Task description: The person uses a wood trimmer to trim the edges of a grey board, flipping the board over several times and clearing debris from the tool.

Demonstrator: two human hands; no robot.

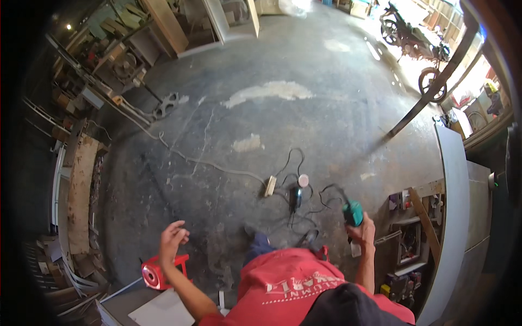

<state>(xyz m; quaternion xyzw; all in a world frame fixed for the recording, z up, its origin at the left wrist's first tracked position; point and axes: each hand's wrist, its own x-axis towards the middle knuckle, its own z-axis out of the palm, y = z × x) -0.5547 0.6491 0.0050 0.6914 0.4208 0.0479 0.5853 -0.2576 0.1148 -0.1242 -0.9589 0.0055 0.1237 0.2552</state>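
Observation:
My right hand (363,232) is closed around a green corded power tool (353,212), whose exact kind I cannot make out. A black cord runs from its far end down to the floor. My left hand (175,237) is raised with its fingers loosely bent and apart, and nothing shows in it. Below that hand, a red device (154,273) with a round pale face sits at the corner of a white-topped piece of furniture (163,308). On the floor ahead of me lies a dark tool (296,198) beside a round pinkish disc (303,180).
A pale extension socket (270,186) lies on the concrete floor, with its cable trailing left and black cords looping around. Shelves (409,244) and a long grey panel (452,195) stand at my right. A slanted post (418,108) and a motorcycle (413,41) are farther off. Wooden boards (81,190) line the left.

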